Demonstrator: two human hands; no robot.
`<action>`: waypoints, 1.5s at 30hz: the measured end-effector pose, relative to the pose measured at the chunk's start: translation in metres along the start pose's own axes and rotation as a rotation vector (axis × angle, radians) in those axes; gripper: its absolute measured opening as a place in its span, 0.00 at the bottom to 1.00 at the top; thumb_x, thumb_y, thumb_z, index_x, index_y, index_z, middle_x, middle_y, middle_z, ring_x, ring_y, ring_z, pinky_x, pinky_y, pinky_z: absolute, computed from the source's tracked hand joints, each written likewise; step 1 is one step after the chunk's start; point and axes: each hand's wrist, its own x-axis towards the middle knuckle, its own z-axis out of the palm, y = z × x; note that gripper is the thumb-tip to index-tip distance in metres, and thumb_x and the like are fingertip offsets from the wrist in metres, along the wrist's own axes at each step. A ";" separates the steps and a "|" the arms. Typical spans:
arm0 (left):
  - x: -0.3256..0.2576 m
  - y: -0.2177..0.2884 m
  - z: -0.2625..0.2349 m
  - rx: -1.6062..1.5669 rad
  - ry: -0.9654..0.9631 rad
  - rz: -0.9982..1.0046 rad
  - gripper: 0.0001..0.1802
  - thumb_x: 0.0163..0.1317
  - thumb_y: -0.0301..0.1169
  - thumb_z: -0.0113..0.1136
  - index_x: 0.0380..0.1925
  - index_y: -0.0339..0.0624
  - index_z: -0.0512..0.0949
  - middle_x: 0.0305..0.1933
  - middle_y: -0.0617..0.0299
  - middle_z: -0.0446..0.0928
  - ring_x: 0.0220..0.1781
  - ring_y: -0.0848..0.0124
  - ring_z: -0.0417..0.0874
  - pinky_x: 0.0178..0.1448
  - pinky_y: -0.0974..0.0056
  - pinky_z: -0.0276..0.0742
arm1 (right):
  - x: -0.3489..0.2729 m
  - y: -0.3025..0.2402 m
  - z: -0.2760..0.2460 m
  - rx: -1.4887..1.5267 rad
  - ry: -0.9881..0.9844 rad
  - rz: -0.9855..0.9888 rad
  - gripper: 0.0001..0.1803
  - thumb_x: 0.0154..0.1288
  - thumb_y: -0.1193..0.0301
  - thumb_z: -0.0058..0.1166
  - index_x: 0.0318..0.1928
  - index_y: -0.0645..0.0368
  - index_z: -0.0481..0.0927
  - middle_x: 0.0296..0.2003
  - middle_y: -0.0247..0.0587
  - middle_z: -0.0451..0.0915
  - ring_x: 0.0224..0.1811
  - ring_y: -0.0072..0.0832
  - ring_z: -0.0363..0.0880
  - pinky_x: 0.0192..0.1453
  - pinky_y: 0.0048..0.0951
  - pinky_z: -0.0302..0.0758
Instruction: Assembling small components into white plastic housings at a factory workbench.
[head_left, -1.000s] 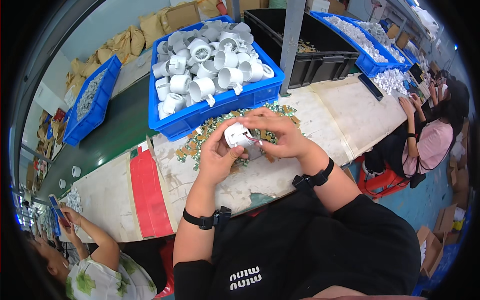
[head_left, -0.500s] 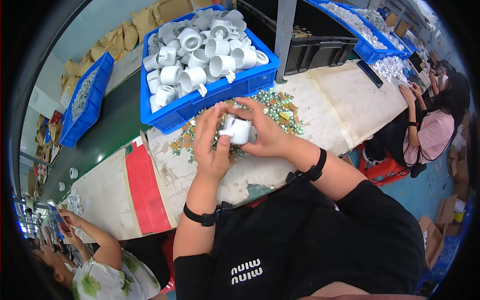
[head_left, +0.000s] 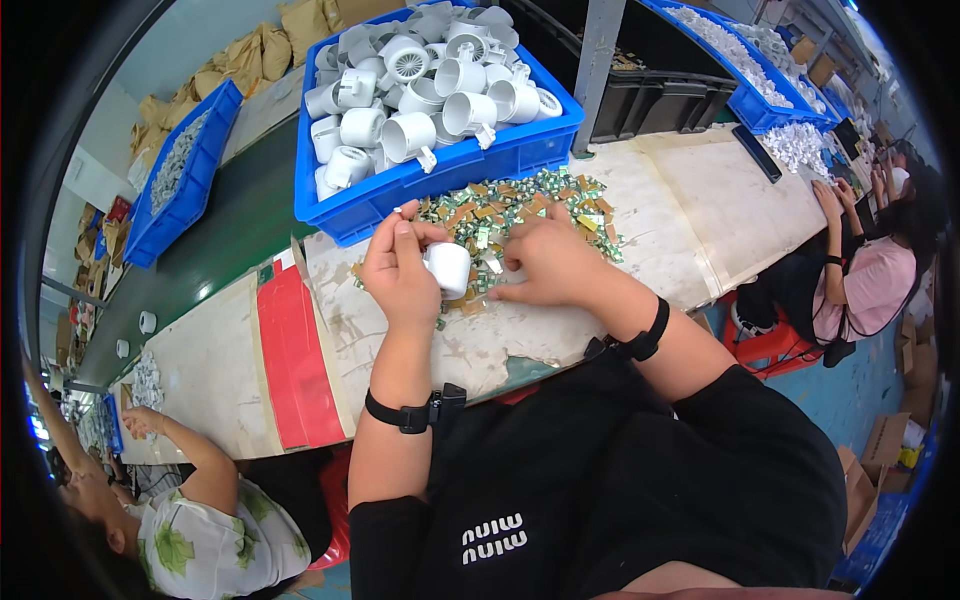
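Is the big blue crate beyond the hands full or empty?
Full. White plastic cups heap above the rim of the blue crate; its floor cannot be seen.

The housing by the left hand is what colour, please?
The housing is white, clearest in the head view.

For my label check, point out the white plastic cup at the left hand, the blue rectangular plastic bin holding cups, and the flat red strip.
White rounded plastic cup [head_left: 451, 268], head view: outer side wall.
Blue rectangular plastic bin [head_left: 480, 176], head view: front wall.
Flat red strip [head_left: 298, 362], head view: middle of its surface.
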 end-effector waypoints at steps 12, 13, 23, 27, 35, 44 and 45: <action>-0.011 -0.001 0.000 0.196 -0.112 0.017 0.04 0.71 0.24 0.64 0.42 0.33 0.83 0.33 0.57 0.87 0.33 0.74 0.88 0.38 0.69 0.81 | -0.005 0.002 -0.012 0.816 0.207 -0.045 0.10 0.62 0.72 0.75 0.34 0.56 0.83 0.27 0.30 0.80 0.31 0.16 0.81 0.38 0.27 0.75; -0.012 -0.002 0.000 0.215 -0.146 0.065 0.03 0.69 0.23 0.66 0.39 0.34 0.85 0.32 0.59 0.87 0.32 0.74 0.88 0.38 0.69 0.81 | -0.008 -0.002 -0.024 0.972 0.164 0.134 0.08 0.68 0.75 0.71 0.37 0.59 0.82 0.30 0.29 0.82 0.33 0.11 0.80 0.35 0.20 0.76; -0.015 0.008 0.010 0.427 -0.348 0.321 0.03 0.59 0.20 0.69 0.33 0.36 0.85 0.29 0.57 0.86 0.28 0.70 0.86 0.35 0.68 0.80 | -0.003 0.009 -0.002 1.338 0.300 -0.096 0.07 0.69 0.77 0.69 0.38 0.61 0.81 0.35 0.32 0.84 0.34 0.16 0.82 0.38 0.20 0.79; -0.015 0.013 0.012 0.413 -0.341 0.326 0.03 0.58 0.20 0.70 0.32 0.36 0.84 0.28 0.59 0.84 0.26 0.70 0.85 0.33 0.67 0.79 | -0.003 0.012 0.002 1.366 0.315 -0.154 0.07 0.68 0.78 0.69 0.38 0.61 0.82 0.36 0.33 0.85 0.34 0.15 0.82 0.38 0.19 0.78; -0.016 0.017 0.012 0.537 -0.306 0.402 0.05 0.56 0.20 0.70 0.30 0.39 0.83 0.24 0.61 0.81 0.23 0.73 0.81 0.29 0.67 0.76 | 0.000 0.014 0.005 1.381 0.234 -0.117 0.08 0.66 0.79 0.71 0.39 0.62 0.82 0.35 0.32 0.84 0.34 0.14 0.81 0.37 0.18 0.77; -0.014 0.012 0.010 0.559 -0.311 0.450 0.05 0.54 0.20 0.71 0.29 0.39 0.83 0.23 0.60 0.80 0.22 0.68 0.81 0.28 0.64 0.76 | 0.001 0.012 0.006 1.331 0.285 -0.102 0.07 0.67 0.78 0.70 0.41 0.64 0.84 0.37 0.35 0.86 0.34 0.15 0.82 0.37 0.19 0.79; -0.014 0.013 0.010 0.558 -0.312 0.449 0.05 0.54 0.20 0.71 0.29 0.39 0.83 0.23 0.60 0.80 0.22 0.68 0.81 0.28 0.64 0.76 | 0.003 0.015 0.009 1.331 0.285 -0.101 0.07 0.67 0.78 0.70 0.41 0.64 0.84 0.37 0.35 0.86 0.34 0.15 0.82 0.37 0.19 0.79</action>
